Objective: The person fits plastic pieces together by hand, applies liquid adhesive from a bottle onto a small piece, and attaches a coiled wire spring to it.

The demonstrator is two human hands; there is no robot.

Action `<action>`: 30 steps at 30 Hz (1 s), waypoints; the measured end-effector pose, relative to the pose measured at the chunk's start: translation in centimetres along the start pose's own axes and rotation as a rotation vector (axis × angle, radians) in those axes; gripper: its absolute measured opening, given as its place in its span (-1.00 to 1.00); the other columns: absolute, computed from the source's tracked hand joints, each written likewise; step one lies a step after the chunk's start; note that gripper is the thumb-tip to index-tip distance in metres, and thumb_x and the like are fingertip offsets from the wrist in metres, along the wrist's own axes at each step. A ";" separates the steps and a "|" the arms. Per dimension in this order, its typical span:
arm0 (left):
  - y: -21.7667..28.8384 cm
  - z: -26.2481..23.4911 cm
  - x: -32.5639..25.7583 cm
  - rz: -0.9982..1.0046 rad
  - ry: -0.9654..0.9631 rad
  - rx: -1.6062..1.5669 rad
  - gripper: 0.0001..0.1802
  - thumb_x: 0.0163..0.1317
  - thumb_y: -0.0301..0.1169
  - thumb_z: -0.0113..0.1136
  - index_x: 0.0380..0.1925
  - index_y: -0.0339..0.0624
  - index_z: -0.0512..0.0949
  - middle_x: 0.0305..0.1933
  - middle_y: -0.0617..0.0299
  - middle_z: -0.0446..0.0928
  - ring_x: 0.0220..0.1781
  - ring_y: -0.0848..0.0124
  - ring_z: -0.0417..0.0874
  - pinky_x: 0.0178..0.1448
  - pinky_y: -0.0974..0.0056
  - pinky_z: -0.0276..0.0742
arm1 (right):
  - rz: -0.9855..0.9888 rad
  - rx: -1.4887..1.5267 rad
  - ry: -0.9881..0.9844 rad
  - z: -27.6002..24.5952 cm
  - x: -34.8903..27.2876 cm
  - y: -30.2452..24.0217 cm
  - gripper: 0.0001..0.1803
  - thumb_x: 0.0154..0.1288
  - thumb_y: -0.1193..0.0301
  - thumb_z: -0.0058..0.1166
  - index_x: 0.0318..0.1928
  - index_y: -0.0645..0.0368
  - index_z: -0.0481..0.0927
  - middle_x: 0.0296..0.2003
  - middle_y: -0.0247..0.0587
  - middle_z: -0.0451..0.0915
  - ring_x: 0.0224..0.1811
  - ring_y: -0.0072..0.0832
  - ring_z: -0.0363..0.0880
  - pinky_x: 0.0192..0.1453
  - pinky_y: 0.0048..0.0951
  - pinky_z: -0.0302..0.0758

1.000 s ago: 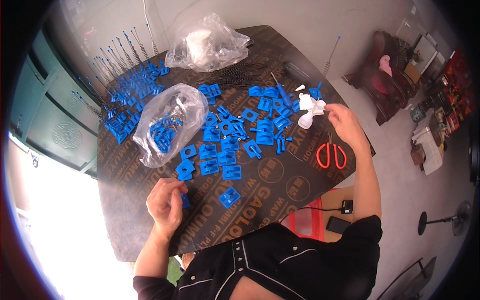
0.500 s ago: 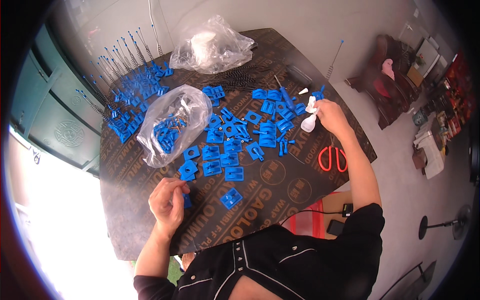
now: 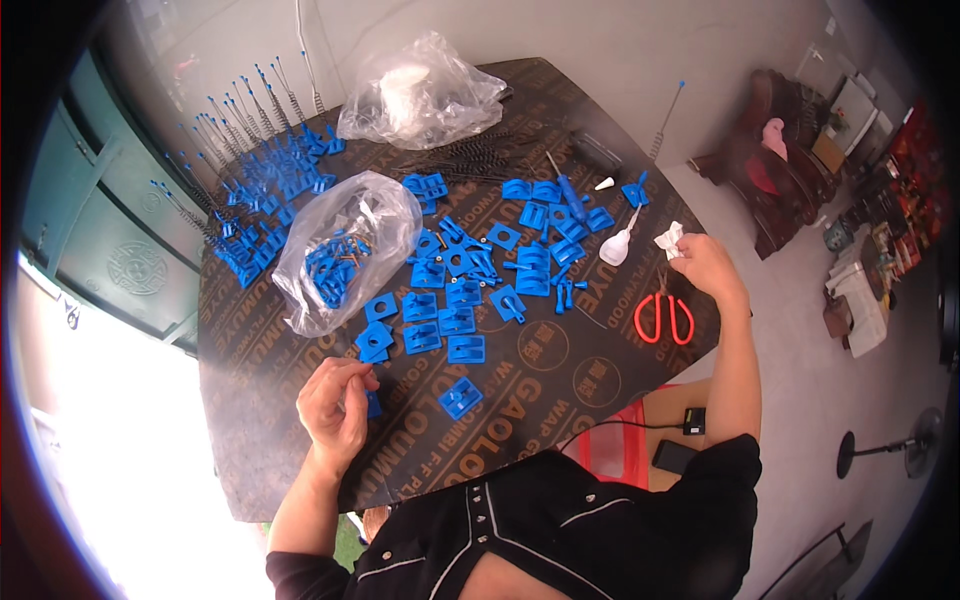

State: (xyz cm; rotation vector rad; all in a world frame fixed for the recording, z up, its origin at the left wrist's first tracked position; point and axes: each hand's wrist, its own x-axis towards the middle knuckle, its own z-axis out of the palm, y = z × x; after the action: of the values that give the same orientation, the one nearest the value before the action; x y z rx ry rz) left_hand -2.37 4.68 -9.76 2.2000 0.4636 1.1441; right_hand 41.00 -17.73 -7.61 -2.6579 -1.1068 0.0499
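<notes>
My right hand (image 3: 712,272) pinches a crumpled white tissue (image 3: 668,240) over the table's right edge, just above the red-handled scissors (image 3: 652,322). Left of it lies a small white squeeze bottle (image 3: 614,248) with a thin nozzle. The nozzle points toward a blue base with a spring rod (image 3: 634,193), standing upright. My left hand (image 3: 335,408) rests closed at the near left, fingertips pressed together; what they hold, if anything, is hidden. A blue part (image 3: 374,404) shows partly behind it. A separate blue clip piece (image 3: 461,397) lies to its right.
Blue plastic parts (image 3: 457,320) cover the table's middle. A clear bag (image 3: 300,262) holds small blue pieces and screws. Farther back are many spring-rod assemblies (image 3: 270,165), black springs (image 3: 465,158), another plastic bag (image 3: 425,95), a blue screwdriver (image 3: 571,198) and a white cap (image 3: 604,184).
My right hand has moved right and nearer me with the tissue, away from the white bottle, which now lies on the table. My left hand has stayed in place.
</notes>
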 end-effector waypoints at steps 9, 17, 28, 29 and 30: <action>0.1 -0.1 0.0 -0.010 -0.007 0.011 -0.83 0.13 -0.74 0.00 -0.35 -0.36 0.55 -0.50 0.10 0.56 -0.49 0.37 0.60 -0.40 0.38 0.47 | -0.038 0.216 0.234 -2.3 3.3 -0.7 -0.69 0.14 0.35 0.11 -0.20 0.37 0.61 -0.34 0.13 0.64 -0.23 -0.07 0.64 -0.13 -0.24 0.50; 0.1 0.0 0.0 -0.021 -0.007 0.002 -0.84 0.13 -0.73 0.00 -0.35 -0.36 0.55 -0.52 0.11 0.55 -0.49 0.37 0.60 -0.40 0.38 0.47 | -0.035 0.311 0.345 -0.1 9.9 -1.1 -0.49 0.22 0.26 0.09 0.11 0.33 0.47 -0.08 0.11 0.61 -0.05 -0.11 0.61 0.04 -0.21 0.46; 0.0 -0.1 -0.1 -0.029 -0.008 0.004 -0.85 0.14 -0.72 0.01 -0.35 -0.37 0.55 -0.51 0.10 0.55 -0.50 0.37 0.60 -0.42 0.39 0.48 | -0.110 0.380 0.411 0.3 13.5 -2.8 -0.69 0.15 0.27 0.15 -0.30 0.32 0.59 -0.47 0.03 0.61 -0.36 -0.21 0.62 -0.25 -0.24 0.45; 0.0 -0.1 -0.1 -0.029 -0.007 0.003 -0.85 0.14 -0.72 0.01 -0.35 -0.37 0.55 -0.51 0.10 0.55 -0.50 0.37 0.60 -0.42 0.39 0.48 | -0.130 0.357 0.461 0.5 13.7 -2.7 -0.70 0.13 0.28 0.17 -0.37 0.33 0.59 -0.52 0.03 0.59 -0.42 -0.20 0.61 -0.29 -0.23 0.44; 0.1 -0.1 -0.1 -0.031 -0.012 0.000 -0.85 0.14 -0.72 0.00 -0.35 -0.38 0.55 -0.51 0.09 0.55 -0.50 0.38 0.61 -0.42 0.39 0.48 | -0.130 0.357 0.461 0.7 13.9 -2.5 -0.70 0.13 0.28 0.17 -0.37 0.33 0.59 -0.52 0.03 0.59 -0.42 -0.20 0.61 -0.29 -0.23 0.44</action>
State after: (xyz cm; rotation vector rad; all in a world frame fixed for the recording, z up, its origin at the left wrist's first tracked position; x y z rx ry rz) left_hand -2.46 4.62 -9.71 2.1914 0.4909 1.1142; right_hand 48.98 -6.12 -6.71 -2.1289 -0.9997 -0.3399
